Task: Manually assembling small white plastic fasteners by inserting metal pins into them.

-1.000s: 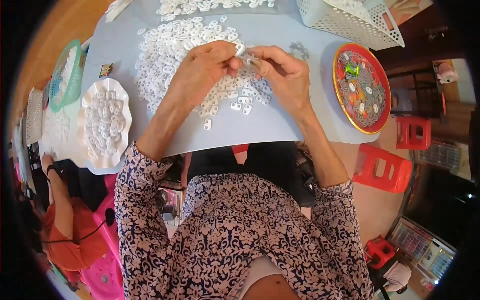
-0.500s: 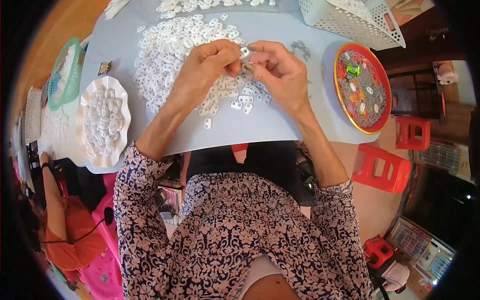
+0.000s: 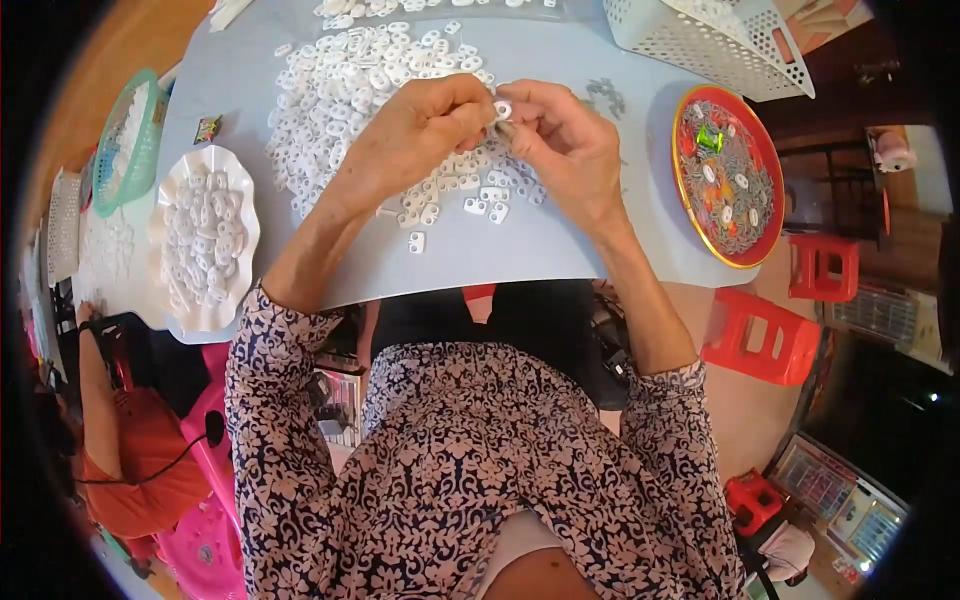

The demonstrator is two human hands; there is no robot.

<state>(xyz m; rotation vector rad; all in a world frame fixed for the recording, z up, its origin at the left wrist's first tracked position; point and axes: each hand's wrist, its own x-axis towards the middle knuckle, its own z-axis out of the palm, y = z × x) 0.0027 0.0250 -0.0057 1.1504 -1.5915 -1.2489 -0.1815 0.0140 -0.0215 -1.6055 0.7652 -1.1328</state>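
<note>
While both forearms reach out from the near edge over the pale blue table (image 3: 300, 60), the hands meet at the middle of it. The left hand (image 3: 415, 130) has its fingers curled together, its fingertips pinched on a small white plastic piece (image 3: 503, 109). The right hand (image 3: 560, 145) closes on the same piece from the other side, so the two hands touch at the fingertips, and the piece sits between them, raised just above the table. Under and to the far left of the hands spreads a heap of white pieces (image 3: 345, 90), with a few strays lying loose near the wrists. Off to the right stands a round red tray (image 3: 690, 215) with a gold rim, filled with small grey bits, some white pieces and one green thing. At the far right corner a white perforated basket (image 3: 690, 40) lies tilted. To the left sits a scalloped white plate (image 3: 240, 195) holding more white pieces, and beyond it a green basket (image 3: 110, 140). Down on the floor to the right is a red plastic stool (image 3: 765, 335). At the near left another person in an orange top (image 3: 130, 470) is partly in sight.
</note>
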